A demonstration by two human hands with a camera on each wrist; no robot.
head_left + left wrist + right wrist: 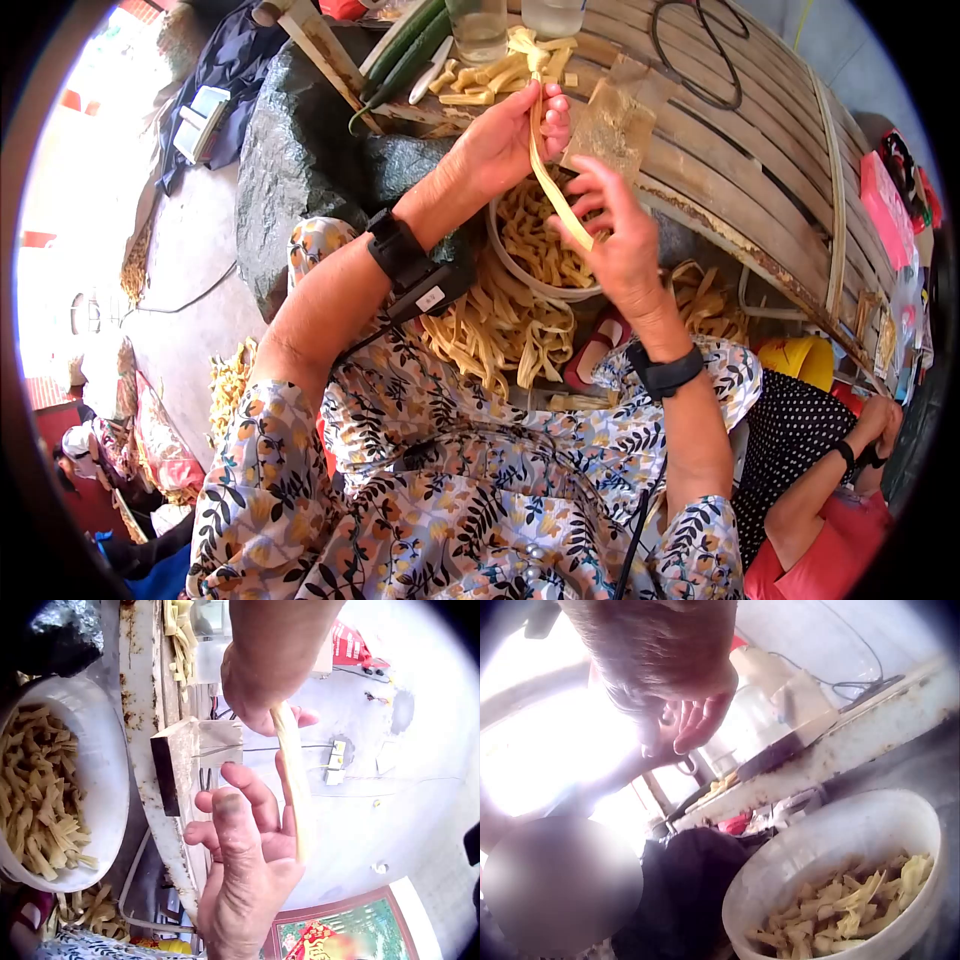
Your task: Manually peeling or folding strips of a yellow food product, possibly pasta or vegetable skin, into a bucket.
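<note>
A long pale-yellow strip (552,190) (294,780) hangs from the left hand (505,140) (274,664), whose thumb and fingers pinch it just below a knotted bunch (528,50). The strip's lower end reaches the right hand (622,240) (247,862). That hand has its fingers spread and slightly bent, and the strip runs along its palm side without the fingers closed round it. In the right wrist view the right hand (679,690) is seen from the wrist, and the strip cannot be made out.
Below the hands stands a white bucket (507,262) (109,787) (742,900) of folded yellow pieces. Loose strips (500,325) lie beside it. The slatted table (740,165) holds a wooden block (612,120), more pieces (480,82), cucumbers (412,60) and clear containers. Another person sits at the right.
</note>
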